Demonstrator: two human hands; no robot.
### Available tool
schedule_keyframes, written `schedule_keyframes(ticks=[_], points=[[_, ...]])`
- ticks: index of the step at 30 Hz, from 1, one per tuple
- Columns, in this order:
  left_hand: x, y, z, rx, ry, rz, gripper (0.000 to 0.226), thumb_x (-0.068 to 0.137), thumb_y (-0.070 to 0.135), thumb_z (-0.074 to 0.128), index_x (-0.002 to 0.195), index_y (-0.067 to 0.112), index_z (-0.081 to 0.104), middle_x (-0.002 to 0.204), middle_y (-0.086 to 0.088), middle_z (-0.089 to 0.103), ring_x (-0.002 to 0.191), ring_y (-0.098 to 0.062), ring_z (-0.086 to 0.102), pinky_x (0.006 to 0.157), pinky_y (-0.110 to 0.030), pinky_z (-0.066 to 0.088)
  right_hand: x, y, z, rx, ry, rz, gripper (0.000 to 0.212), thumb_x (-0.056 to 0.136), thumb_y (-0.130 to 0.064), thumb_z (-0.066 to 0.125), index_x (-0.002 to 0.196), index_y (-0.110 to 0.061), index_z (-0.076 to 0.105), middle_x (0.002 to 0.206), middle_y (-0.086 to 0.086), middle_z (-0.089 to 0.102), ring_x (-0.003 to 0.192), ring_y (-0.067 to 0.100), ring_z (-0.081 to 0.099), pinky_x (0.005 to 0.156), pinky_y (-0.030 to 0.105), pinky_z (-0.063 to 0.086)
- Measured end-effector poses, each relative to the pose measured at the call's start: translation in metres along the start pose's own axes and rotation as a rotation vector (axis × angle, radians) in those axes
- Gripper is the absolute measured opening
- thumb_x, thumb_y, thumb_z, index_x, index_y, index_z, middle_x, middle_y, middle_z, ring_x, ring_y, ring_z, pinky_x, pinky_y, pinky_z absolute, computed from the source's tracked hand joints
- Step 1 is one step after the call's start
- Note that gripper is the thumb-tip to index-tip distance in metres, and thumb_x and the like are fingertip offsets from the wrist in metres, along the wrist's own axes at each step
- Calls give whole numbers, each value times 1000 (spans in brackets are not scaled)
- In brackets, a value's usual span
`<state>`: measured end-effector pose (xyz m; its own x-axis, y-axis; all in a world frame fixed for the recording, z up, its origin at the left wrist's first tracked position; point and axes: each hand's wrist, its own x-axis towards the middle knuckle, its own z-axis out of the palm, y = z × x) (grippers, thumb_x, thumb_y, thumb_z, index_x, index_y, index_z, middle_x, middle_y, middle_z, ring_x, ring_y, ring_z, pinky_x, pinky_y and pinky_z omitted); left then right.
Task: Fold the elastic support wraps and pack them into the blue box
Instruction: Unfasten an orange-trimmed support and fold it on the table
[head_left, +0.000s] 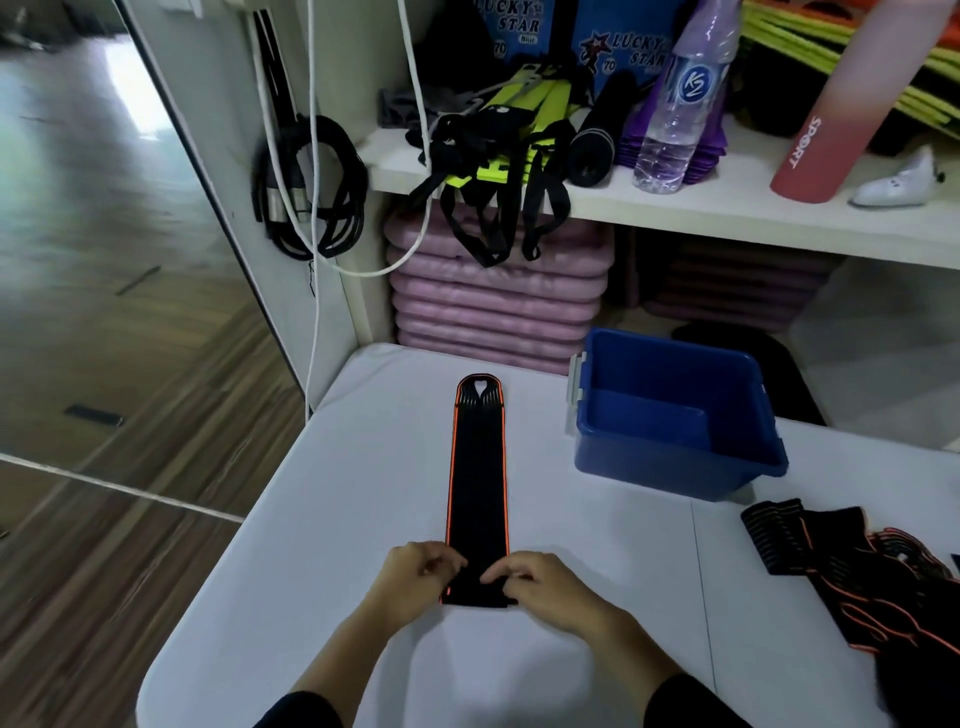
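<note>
Dark sleeves (301, 714) sat at the bottom edge, nearest the lens; left hand (415, 577) and right hand (540, 584) met side by side on the white table (311, 519), well to the near-left of the blue box (649, 473); both had fingers curled, pinching the near end of one black wrap (478, 467) with orange edging; left fingers gripped its left corner, right fingers its right corner; fingertips nearly touching each other over the fabric.

Wrap lay flat and straight, running away from the hands; its far rounded end reached level with the box's left wall, just left of the box but apart from it; not yet folded.

Blue box stood upright on the table, lid off, a grey latch on its left side; inside looked bare as far as visible.

Pile of wraps (857, 582), black with orange lines, lay loose to the near-right of the box, close to its front corner but not touching; count unclear.

Beyond the box: white shelf (675, 213) carrying a water bottle (680, 104), a pink roll (831, 119) marked SPORT and tangled black-and-yellow straps (493, 166); stacked pink cushions (493, 296) under the shelf, far-left of the box; coiled black cables (311, 192) hung further left.
</note>
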<state>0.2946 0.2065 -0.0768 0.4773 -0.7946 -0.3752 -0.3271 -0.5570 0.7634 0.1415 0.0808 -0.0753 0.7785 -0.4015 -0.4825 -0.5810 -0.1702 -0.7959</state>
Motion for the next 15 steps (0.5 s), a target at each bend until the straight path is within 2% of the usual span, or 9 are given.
schedule_keyframes(ticks=[4,7,9,12,15], points=[[-12,-3,-1,-29,-66,0,26,93,17,49,86,36,64,97,9,68,90,-2,59,72,-5,39,-8,4,3,-100,-57,9,49,71,-21,52,118,-33,61,126,-10,56,111,7,55,94,18,44],[-19,-2,-2,-2,-87,54,10,88,33,59,90,41,63,97,11,67,93,-2,60,79,-11,43,-11,2,8,-181,-48,-57,44,84,-21,57,128,-28,55,132,-12,50,115,2,48,89,9,37],[-21,-5,0,26,-91,80,12,80,41,65,90,48,62,100,11,67,94,-3,60,85,-16,46,-10,3,11,-194,-19,-93,38,92,-26,55,130,-24,54,135,-10,50,119,3,46,93,8,32],[-22,-6,1,121,-74,146,25,82,28,64,88,52,61,100,14,68,92,-6,61,84,-19,48,-9,3,13,-200,42,-98,38,93,-30,53,131,-24,54,138,-8,49,127,6,43,102,14,27],[-20,-9,3,130,-15,160,26,87,14,58,100,33,70,98,9,70,90,-11,63,83,-22,50,-10,4,15,-192,62,-113,38,92,-27,55,130,-25,54,133,-9,53,121,6,48,101,15,32]])
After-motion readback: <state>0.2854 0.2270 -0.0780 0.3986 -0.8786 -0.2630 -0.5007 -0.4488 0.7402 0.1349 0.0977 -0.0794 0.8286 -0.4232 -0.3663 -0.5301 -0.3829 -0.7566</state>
